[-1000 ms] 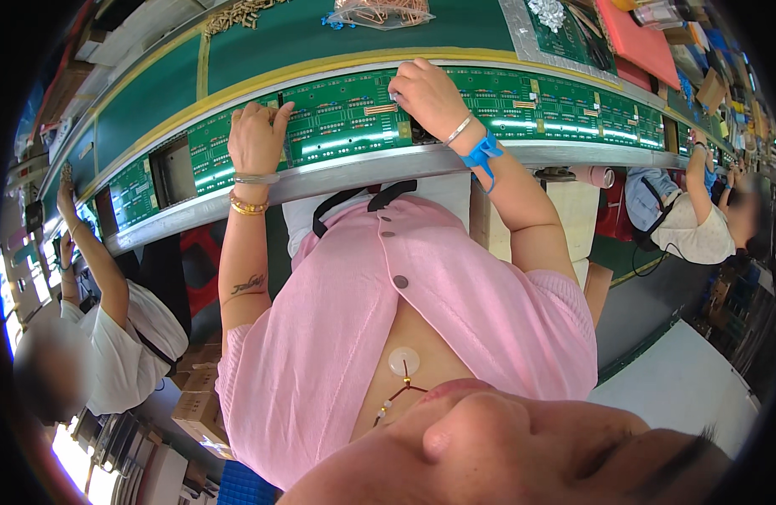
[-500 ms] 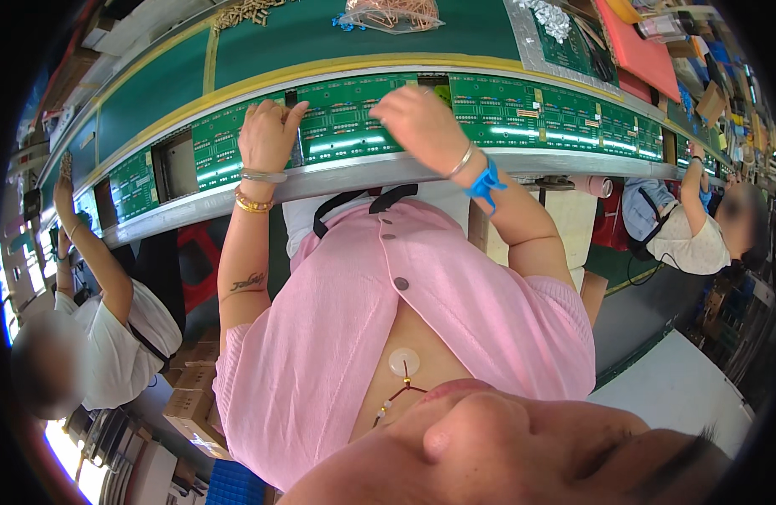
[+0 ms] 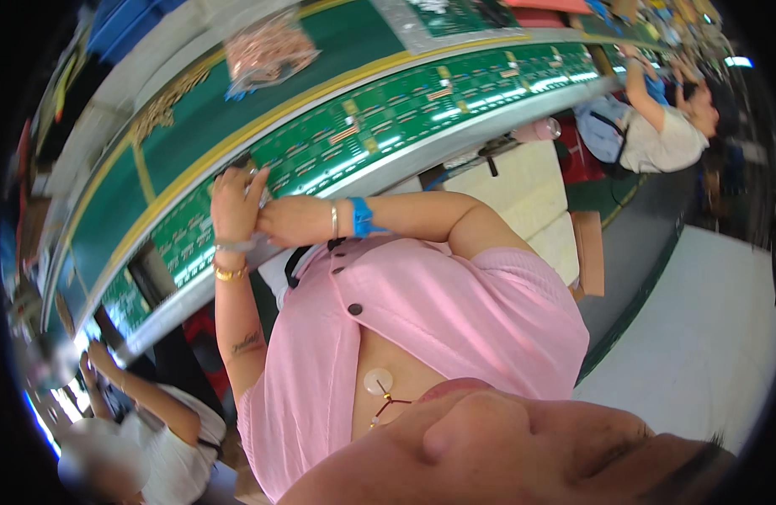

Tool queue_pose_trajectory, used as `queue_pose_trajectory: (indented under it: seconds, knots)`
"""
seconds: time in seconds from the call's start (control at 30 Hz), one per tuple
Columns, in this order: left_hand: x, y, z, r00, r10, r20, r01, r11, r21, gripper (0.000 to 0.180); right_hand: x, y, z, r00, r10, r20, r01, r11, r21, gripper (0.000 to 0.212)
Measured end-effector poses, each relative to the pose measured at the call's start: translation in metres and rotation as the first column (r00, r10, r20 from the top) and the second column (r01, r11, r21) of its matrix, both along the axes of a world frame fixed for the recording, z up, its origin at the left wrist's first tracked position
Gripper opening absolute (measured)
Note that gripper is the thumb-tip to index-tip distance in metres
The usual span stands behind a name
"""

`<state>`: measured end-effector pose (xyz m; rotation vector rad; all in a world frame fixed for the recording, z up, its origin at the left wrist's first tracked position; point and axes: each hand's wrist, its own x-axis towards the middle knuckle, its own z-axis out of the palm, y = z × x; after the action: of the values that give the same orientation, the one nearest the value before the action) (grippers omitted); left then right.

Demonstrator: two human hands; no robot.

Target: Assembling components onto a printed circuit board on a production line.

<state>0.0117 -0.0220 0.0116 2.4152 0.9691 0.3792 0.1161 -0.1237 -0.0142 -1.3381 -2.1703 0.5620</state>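
Long green circuit boards (image 3: 300, 147) lie end to end in a metal rail (image 3: 396, 156) along the near edge of the surface (image 3: 211, 122), looking partly filled: those right of the hands carry rows of small parts, and several also bear a copper-coloured strip (image 3: 344, 135) and white pieces (image 3: 445, 84). On the left-hand board (image 3: 186, 227) rows of small parts show, but blur leaves it unclear what is fitted there or what remains. Toward the surface's far edge lie a clear bag of copper-coloured pieces (image 3: 270, 52), some blue bits (image 3: 239, 94) and a loose pile of brass-coloured pieces (image 3: 165, 105). The left forearm rises almost straight to the rail, its hand (image 3: 235, 202) over the boards beside a dark gap, fingers curled forward and thumb spread to the right; whether it grips anything cannot be told. The right forearm crosses level before the body, elbow out, its hand (image 3: 295, 220) pointing left with fingertips tucked against the left one; they are hidden, so its grip cannot be told either.
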Motion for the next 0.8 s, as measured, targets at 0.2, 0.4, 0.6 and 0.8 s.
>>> queue_pose_trajectory:
  seconds: [0.2,0.4,0.6,0.8]
  knots:
    - [0.011,0.003,0.001,0.997,-0.072,0.007,0.073,0.997,-0.039,0.026,0.032,-0.017,-0.002,0.985,-0.167,0.035,0.164,0.984,0.067,0.022]
    - [0.010,0.007,0.003,0.991,-0.033,0.131,0.044,0.996,-0.083,0.024,0.076,-0.036,0.005,0.927,-0.346,0.142,0.364,0.923,-0.127,0.024]
    - [0.056,0.006,0.037,0.798,0.137,0.587,0.216,0.844,-0.490,0.031,0.070,-0.034,0.024,0.938,-0.298,-0.178,0.278,0.952,-0.130,0.052]
    - [0.098,0.007,0.050,0.620,0.359,0.698,0.324,0.694,-0.643,0.034,0.006,-0.013,0.017,0.193,-0.329,-0.924,-0.143,0.923,-0.358,0.079]
